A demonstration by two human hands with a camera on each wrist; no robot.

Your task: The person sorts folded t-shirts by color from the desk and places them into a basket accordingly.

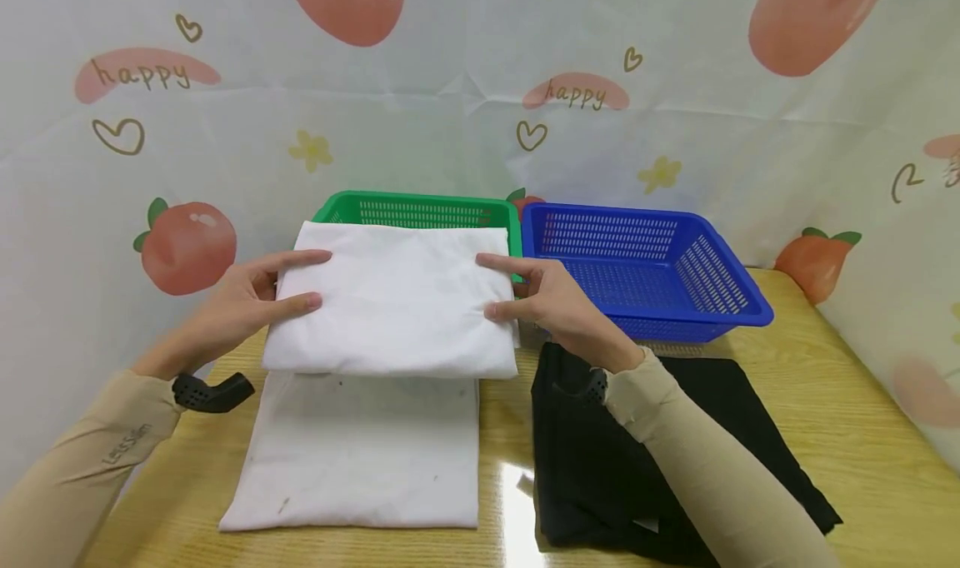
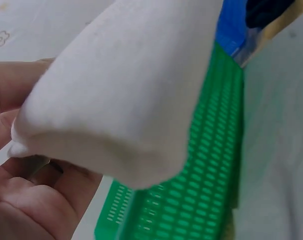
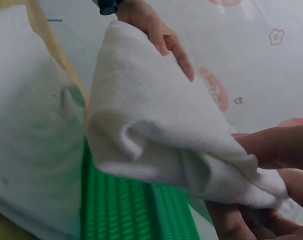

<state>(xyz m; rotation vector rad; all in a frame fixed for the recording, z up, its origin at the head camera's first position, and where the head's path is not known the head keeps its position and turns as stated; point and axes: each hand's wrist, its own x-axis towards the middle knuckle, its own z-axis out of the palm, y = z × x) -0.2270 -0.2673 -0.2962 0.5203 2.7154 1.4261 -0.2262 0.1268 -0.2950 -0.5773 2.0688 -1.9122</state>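
Observation:
A folded white cloth (image 1: 397, 301) hangs in the air in front of the green basket (image 1: 427, 200), held level between both hands. The left hand (image 1: 236, 301) grips its left side, thumb and fingers on the top face. From the other side the right hand (image 1: 558, 306) pinches it in the same way. Rolled, layered edges of the cloth (image 3: 146, 130) show in the right wrist view, above the green basket's mesh. Below it on the table lies a second folded white cloth (image 1: 360, 460) with a few small dark marks.
To the right of the green basket stands a blue basket (image 1: 652, 301). A folded black cloth (image 1: 600, 476) lies on the wooden table (image 1: 817, 368), partly under the right forearm. A printed white sheet (image 1: 450, 118) hangs behind everything.

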